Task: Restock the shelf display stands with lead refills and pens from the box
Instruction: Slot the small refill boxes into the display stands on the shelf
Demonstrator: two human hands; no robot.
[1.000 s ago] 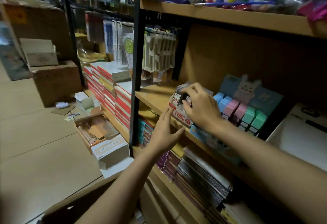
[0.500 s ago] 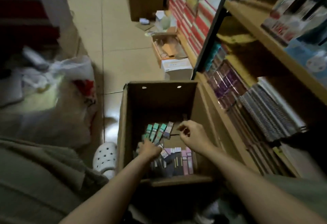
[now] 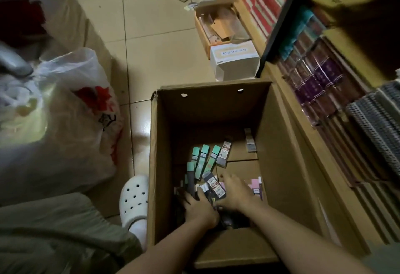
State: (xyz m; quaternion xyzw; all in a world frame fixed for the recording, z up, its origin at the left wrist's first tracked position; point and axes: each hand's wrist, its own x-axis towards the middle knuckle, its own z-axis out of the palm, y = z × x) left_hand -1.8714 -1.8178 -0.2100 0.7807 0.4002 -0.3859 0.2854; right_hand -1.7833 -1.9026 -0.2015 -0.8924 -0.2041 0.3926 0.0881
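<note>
Both my hands were down in the cardboard box [image 3: 281,165] on the floor. My left hand [image 3: 198,207] gripped a bundle of dark lead refill packs [image 3: 213,184]; my right hand [image 3: 234,191] lay flat, fingers spread, over the pink packs [image 3: 256,184]. Green packs [image 3: 202,158] lay at 12 o'clock from my hands.

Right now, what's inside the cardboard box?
Cardboard box holds slim refill packs: green ones, a grey one, pink ones. Left hand and right hand cover the near pile; what lies beneath them is hidden.
</note>
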